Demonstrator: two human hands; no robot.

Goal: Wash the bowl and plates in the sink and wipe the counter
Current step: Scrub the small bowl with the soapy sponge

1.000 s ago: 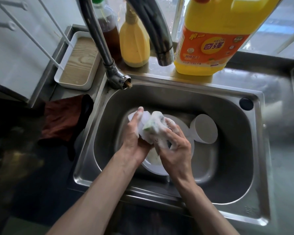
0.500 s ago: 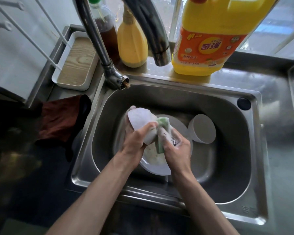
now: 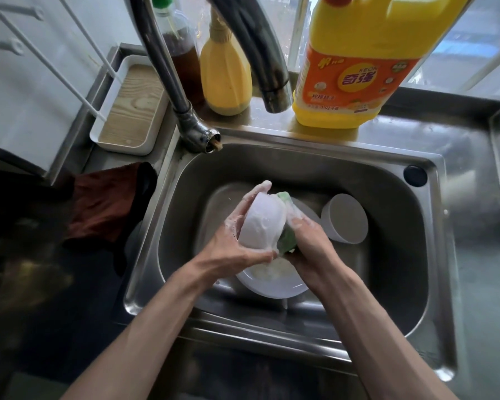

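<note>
While the left hand [image 3: 231, 243] is gripping a soapy white bowl [image 3: 261, 225] mid-frame over the sink [image 3: 410, 255], the right hand [image 3: 309, 243] is clutching a green sponge [image 3: 287, 239] against it, above a plate [image 3: 274, 284].

See only near rim of plate [image 3: 274, 285]; rest beneath bowl [image 3: 261, 223], left hand [image 3: 234, 243] and right hand [image 3: 309, 243]. Only green slivers of sponge [image 3: 287, 241] past it. Lose detergent jug [image 3: 358, 67] top and faucet [image 3: 168, 70] neck at upper edge.

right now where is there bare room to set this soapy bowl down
Free: the sink floor right of the upturned bowl, and the steel counter beyond the sink's right rim. Crowded: mid-sink over the plate, and the back ledge with bottles.
</note>
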